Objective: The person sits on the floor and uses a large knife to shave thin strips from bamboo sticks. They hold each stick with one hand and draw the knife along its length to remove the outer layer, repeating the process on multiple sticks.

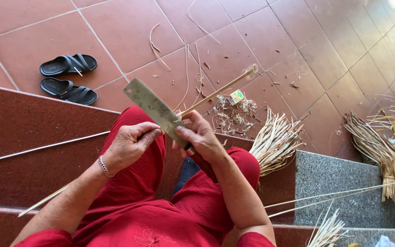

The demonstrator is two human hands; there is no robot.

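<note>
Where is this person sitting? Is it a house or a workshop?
Probably the steps of a home porch or yard, used as a craft spot. Reddish floor tiles, black sandals left on them, and bundles of split cane strips with shavings around.

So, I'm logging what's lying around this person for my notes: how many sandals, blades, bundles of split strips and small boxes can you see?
Black sandals: 2
Flat metal blade, with both hands on it: 1
Bundles of pale split strips: 3
Small box on the tiles: 1
Total: 7
</note>
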